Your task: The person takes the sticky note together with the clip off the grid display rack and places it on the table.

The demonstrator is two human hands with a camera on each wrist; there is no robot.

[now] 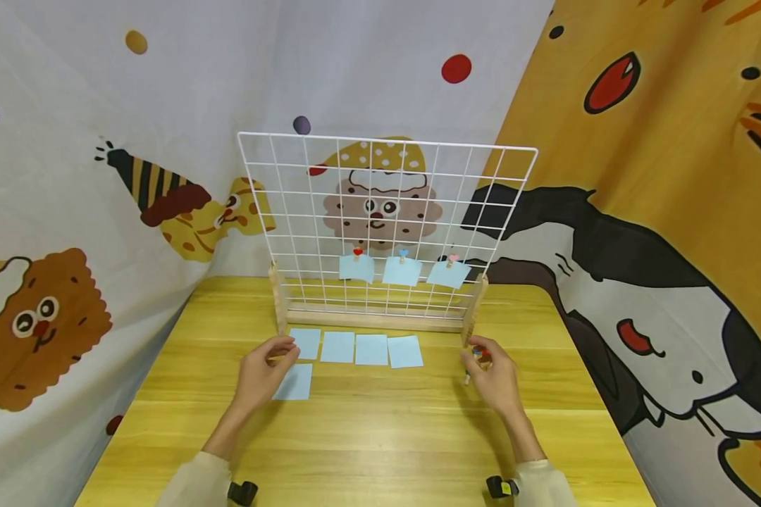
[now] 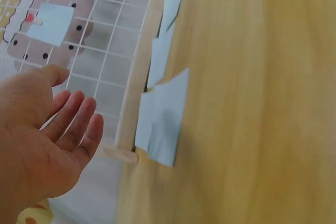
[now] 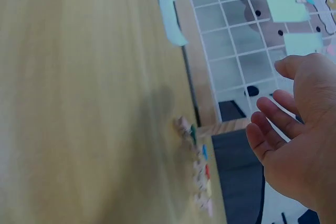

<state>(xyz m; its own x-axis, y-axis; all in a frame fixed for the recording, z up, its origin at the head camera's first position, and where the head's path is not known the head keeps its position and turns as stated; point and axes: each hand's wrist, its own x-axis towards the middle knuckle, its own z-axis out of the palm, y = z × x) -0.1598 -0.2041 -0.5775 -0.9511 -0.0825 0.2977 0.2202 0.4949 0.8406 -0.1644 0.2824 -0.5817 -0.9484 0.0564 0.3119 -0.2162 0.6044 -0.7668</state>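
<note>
My left hand (image 1: 260,373) hovers beside the left end of a row of pale blue sticky notes (image 1: 338,347), partly overlapping a separate note (image 1: 297,384) in front of the row. Its fingers are relaxed, with nothing in them in the left wrist view. On the right, my other hand (image 1: 497,377) is held above a small cluster of colourful mini clothespins (image 3: 200,171) and hides most of them from the head camera. Its fingers are loosely bent around nothing. Three blue notes (image 1: 401,272) hang on a white wire grid (image 1: 387,141), each pinned by a mini clothespin with a heart.
The grid stands upright in a wooden base (image 1: 374,320) towards the back of the wooden table (image 1: 380,436). Its right foot (image 1: 475,306) is just beyond my right fingertips. A cartoon-printed curtain (image 1: 184,84) hangs behind and around the table.
</note>
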